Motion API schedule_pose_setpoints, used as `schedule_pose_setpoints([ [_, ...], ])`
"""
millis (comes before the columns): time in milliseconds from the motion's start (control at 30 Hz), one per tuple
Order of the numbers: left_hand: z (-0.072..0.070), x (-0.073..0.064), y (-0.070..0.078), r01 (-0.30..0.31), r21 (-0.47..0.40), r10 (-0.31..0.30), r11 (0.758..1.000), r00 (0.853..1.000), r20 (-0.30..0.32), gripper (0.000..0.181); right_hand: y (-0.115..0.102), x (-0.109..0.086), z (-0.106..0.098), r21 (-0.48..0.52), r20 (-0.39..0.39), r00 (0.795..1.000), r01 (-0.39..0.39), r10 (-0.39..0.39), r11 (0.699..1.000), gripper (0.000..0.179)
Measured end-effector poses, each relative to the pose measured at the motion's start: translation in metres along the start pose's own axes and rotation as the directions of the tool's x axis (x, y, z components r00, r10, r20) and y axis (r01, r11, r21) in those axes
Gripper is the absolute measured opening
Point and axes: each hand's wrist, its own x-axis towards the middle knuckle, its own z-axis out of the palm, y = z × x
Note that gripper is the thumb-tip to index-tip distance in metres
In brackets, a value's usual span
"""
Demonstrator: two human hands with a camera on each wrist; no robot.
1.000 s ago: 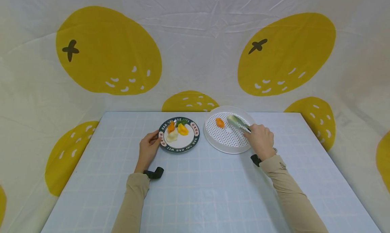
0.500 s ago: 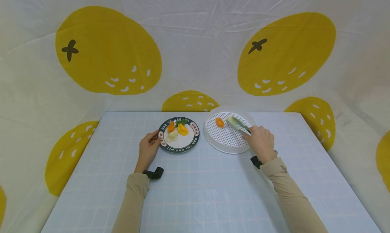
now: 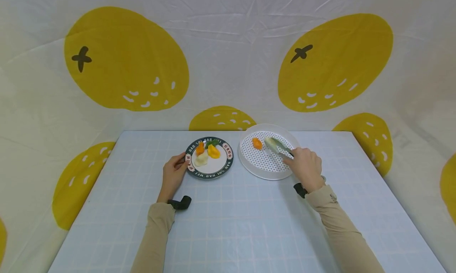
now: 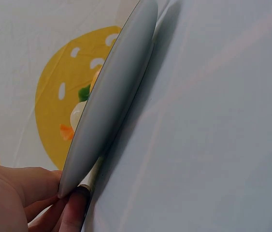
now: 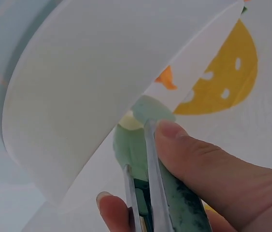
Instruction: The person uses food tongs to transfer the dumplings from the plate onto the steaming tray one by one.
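In the head view my left hand (image 3: 173, 174) pinches the left rim of a round plate (image 3: 213, 172) with a dark green patterned border. On it lie an orange piece (image 3: 200, 148), a yellow piece (image 3: 213, 151), a whitish piece (image 3: 201, 159) and something green (image 3: 211, 143), all dumpling-like. My right hand (image 3: 305, 168) grips green tongs (image 5: 181, 203) by their arms. The tips reach down into a white perforated steamer tray (image 3: 249, 170), around a pale dumpling-like piece (image 5: 130, 122). An orange dumpling-like piece (image 3: 257, 143) lies left of the tips.
Plate and tray stand side by side near the back edge of the table (image 3: 213, 221), under a pale checked cloth. Behind hangs a white curtain (image 3: 231, 59) printed with yellow fruit. The tray's raised wall (image 5: 78, 96) fills much of the right wrist view.
The tongs have turned slightly in the right hand, and their two arms show farther apart in the head view. The left hand and the plate stay in place.
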Motion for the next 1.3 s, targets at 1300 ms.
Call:
schedule_pose_setpoints([
  [1300,0.000,0.001,0.000,-0.010,-0.014,0.010,1.000,1.000,-0.003,0.041,-0.011,-0.005,-0.011,0.040,-0.158,0.985,0.070,-0.063,0.997,0.035],
])
